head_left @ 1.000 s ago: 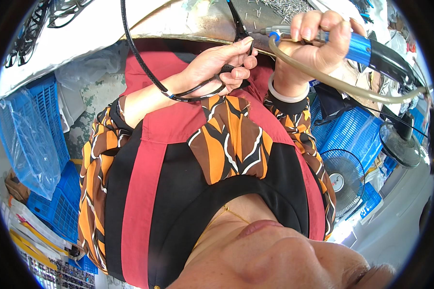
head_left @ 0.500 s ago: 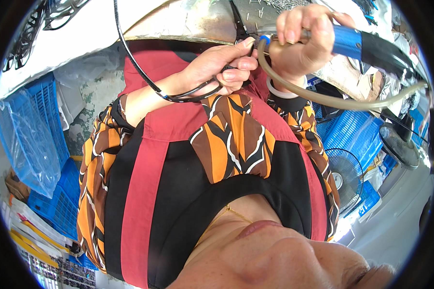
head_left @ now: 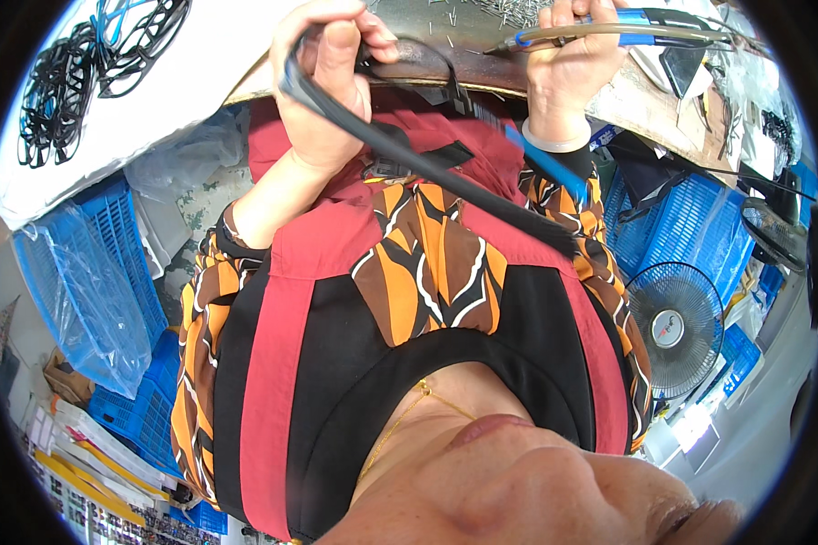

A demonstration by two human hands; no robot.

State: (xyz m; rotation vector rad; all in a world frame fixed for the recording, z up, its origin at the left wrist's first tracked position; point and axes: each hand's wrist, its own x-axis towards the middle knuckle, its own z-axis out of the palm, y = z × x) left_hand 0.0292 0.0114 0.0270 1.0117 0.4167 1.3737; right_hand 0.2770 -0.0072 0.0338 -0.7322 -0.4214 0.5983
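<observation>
My left hand (head_left: 323, 86) is raised left of centre, its fingers closed around a black eyeglass frame (head_left: 445, 173). One long black temple, smeared by motion, sweeps down to the right across my apron; a blue strip shows beside it. On the right, my right hand (head_left: 573, 68) grips a powered screwdriver (head_left: 641, 27) with a blue body and a tan hose along it. Its thin tip points left above the metal work surface (head_left: 418, 23), apart from the eyeglass frame. My palm hides part of the tool.
Loose small screws (head_left: 509, 11) lie scattered on the work surface. Several black eyeglass frames (head_left: 54, 109) are piled on a white cover at the far left. Blue crates (head_left: 123, 236) stand left and right below the bench. A fan (head_left: 673, 318) stands at the right.
My hands have moved apart: the left up and leftward with the eyeglass frame, the right slightly upward with the screwdriver. The screwdriver tip is now away from the frame.
</observation>
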